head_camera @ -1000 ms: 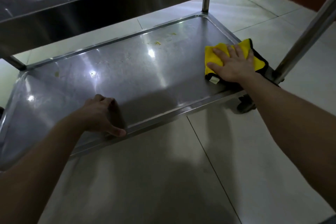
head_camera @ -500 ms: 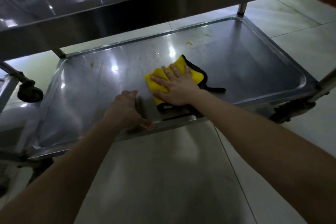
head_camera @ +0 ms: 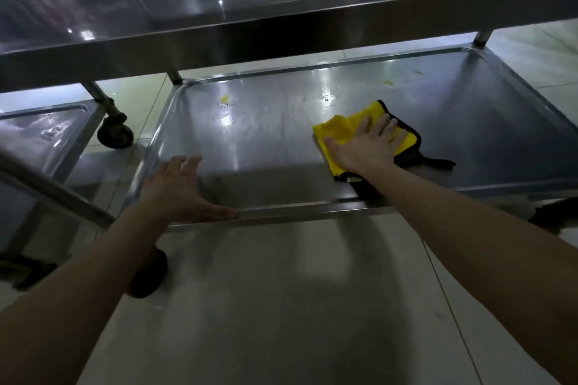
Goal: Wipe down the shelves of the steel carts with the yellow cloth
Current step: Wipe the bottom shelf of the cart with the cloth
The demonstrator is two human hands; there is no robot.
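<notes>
The steel cart's lower shelf [head_camera: 266, 134] lies in front of me, shiny and streaked. A yellow cloth [head_camera: 341, 130] with a black edge lies on its right-middle part. My right hand [head_camera: 366, 145] presses flat on the cloth, fingers spread. My left hand [head_camera: 181, 187] holds the shelf's front rim, thumb along the edge and fingers inside the tray. Small yellow specks sit at the back left [head_camera: 224, 99] and back right [head_camera: 388, 82] of the shelf. The cart's upper shelf [head_camera: 250, 9] overhangs the far side.
A second steel cart [head_camera: 47, 134] stands to the left, its caster wheel [head_camera: 115, 133] close to the shelf's corner. Another dark wheel [head_camera: 148, 275] is under my left forearm. Pale floor tiles [head_camera: 281, 306] stretch in front of the cart.
My right hand swept the cloth from the shelf's right end leftward close to my left hand, then back to the right. My left hand stayed on the front rim.
</notes>
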